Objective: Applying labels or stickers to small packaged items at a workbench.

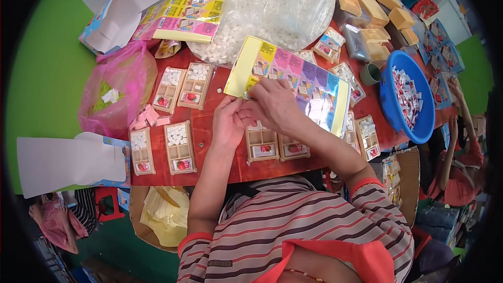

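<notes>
A shiny sheet of colourful stickers [300,68], with yellow, pink, purple and blue rows, slants across the table before me. My right hand [275,104] lies over its lower left edge, fingers bent and pinched together on the sheet. Just below, my left hand [230,123] has its fingertips raised to the same edge, thumb and forefinger closed near the right fingers. What sits between the left fingertips is too small to make out. Under my hands stand beige divided trays [260,139] holding white cubes and strawberry-printed packets.
More filled trays [178,144] stand at the left. Behind lies a large clear bag of white cubes [262,8], with another sticker sheet [191,15] beside it. A pink bag [118,86] sits left, a blue basin of packets [387,94] right. Someone's arm [462,105] reaches in at far right.
</notes>
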Demonstrator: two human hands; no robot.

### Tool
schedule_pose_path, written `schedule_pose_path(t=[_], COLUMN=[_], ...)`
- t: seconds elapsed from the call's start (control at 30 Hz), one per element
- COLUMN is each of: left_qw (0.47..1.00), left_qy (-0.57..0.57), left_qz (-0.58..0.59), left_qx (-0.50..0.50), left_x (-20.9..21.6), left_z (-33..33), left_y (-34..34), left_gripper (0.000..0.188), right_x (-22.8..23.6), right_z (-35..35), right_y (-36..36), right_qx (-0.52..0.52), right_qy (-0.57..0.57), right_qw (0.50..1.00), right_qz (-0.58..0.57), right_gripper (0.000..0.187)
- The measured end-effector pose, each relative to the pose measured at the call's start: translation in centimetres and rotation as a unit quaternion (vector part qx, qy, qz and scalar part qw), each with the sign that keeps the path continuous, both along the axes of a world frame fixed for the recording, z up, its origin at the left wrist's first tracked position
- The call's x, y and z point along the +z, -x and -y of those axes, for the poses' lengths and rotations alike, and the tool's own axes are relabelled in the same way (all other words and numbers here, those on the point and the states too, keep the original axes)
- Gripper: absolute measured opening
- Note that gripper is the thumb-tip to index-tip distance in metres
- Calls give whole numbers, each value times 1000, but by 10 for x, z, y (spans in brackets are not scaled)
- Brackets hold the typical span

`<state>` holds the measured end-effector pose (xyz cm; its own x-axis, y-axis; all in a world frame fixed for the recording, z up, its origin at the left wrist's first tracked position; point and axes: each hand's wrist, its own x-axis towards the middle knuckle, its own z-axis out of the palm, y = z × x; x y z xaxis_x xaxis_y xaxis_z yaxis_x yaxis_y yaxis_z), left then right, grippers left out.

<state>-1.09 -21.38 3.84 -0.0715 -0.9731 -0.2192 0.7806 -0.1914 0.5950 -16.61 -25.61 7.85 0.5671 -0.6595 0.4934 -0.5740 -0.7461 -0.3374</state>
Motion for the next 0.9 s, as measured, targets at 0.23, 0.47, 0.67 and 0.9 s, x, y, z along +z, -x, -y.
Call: schedule_pose_path(t=[0.23,0.47,0.67,0.9], left_qw=[997,983,986,997], left_qy=[22,45,40,42], left_qz=[68,174,162,53], left_qx=[21,29,16,29], left_x=[4,3,1,-14], left_z=[-11,-13,-11,-6], left_y=[4,8,12,-2], left_gripper=[18,20,21,20], right_x=[-5,2,-13,-15], right_z=[-7,-7,3,38], right_y=[-5,-2,2,28], right_qx=[12,23,3,13], right_qy=[-73,-148,-190,-519], right_qw=[997,987,975,795], right_qz=[30,55,111,313], right_gripper=[17,12,10,13])
